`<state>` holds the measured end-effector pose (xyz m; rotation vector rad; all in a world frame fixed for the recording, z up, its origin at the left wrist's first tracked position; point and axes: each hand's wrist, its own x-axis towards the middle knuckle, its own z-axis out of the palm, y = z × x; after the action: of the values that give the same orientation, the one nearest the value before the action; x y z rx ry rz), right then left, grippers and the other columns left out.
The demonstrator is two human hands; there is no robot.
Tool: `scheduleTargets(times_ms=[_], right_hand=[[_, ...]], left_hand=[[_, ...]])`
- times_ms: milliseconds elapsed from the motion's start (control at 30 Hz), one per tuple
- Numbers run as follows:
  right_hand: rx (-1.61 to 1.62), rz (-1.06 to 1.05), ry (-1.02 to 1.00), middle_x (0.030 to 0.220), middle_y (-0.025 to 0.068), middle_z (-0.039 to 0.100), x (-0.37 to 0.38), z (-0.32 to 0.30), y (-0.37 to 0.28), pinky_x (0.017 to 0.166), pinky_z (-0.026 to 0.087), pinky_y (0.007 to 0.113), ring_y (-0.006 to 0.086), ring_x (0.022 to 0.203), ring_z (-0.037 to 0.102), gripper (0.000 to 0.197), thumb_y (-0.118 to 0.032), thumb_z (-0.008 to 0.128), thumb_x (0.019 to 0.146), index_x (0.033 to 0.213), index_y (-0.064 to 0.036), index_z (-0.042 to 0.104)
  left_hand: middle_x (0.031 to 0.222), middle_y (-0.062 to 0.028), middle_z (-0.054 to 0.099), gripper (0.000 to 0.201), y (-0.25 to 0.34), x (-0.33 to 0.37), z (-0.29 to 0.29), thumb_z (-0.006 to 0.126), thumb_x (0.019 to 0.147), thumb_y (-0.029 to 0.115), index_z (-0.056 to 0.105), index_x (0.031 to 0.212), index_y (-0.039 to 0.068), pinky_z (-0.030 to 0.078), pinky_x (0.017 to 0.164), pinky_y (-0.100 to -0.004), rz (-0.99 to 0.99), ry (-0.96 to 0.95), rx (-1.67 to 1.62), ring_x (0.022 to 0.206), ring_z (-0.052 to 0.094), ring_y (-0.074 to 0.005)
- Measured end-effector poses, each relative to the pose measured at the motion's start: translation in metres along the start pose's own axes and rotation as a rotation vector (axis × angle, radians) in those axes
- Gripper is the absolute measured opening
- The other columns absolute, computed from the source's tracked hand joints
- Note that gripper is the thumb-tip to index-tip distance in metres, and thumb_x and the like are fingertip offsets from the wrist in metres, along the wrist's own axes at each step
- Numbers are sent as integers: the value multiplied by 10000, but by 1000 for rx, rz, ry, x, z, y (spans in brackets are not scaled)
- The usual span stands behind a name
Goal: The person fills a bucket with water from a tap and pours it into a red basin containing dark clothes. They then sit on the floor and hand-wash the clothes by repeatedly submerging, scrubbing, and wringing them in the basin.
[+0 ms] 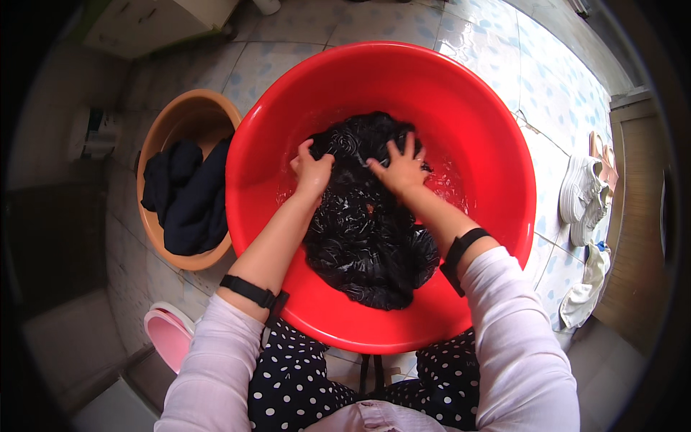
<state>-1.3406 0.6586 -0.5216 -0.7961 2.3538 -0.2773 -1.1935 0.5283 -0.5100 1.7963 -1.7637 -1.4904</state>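
Beneath right grip (404,173), splayed wide: wet black cloth (353,245) in red basin (491,144) | left grip (312,175): curled at cloth edge, hold unclear

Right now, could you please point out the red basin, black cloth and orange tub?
Red basin (493,169), head view: inner wall.
Black cloth (354,236), head view: middle.
Orange tub (188,121), head view: inner wall.

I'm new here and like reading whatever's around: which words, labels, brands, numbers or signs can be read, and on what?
None can be read.
Polka-dot trousers: small letter-like marks among the dots, too small to make out.
White object at far left: dark marks, too dim and blurred.
Red basin and black wet cloth: no lettering visible.
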Motion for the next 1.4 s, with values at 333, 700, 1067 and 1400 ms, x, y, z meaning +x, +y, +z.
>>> scheduleTargets(times_ms=[333,700,1067,1400], right_hand=[[97,3,-34,1539,17,302,26,2,14,1068,352,548,423,1358,323,622,-404,737,678,1261,-217,625],[841,-925,161,940,135,633,-102,-42,-120,802,502,405,355,907,608,216,-138,673,636,789,5,622],[169,-888,656,950,75,617,21,-73,-17,661,532,410,314,777,635,259,-234,723,703,893,-81,637],[-213,-208,-49,1606,99,46,3,-2,19,1055,245,688,474,1436,50,715,-562,601,827,1439,-247,405]], left_hand=[[1587,-150,144,837,-40,2,-14,621,827,561,307,1477,136,164,1055,-698,-254,-758,-56,1390,216,-470],[1137,-124,617,513,-12,0,-37,467,931,538,551,1166,90,510,891,-471,-222,-975,-1166,1028,617,-293],[872,-80,650,157,58,-46,-14,530,884,105,601,997,22,524,711,-304,75,-520,-789,773,635,-167],[1577,-227,83,813,0,-8,7,663,787,357,288,1502,265,290,1109,-515,450,-162,655,1421,207,-423]])
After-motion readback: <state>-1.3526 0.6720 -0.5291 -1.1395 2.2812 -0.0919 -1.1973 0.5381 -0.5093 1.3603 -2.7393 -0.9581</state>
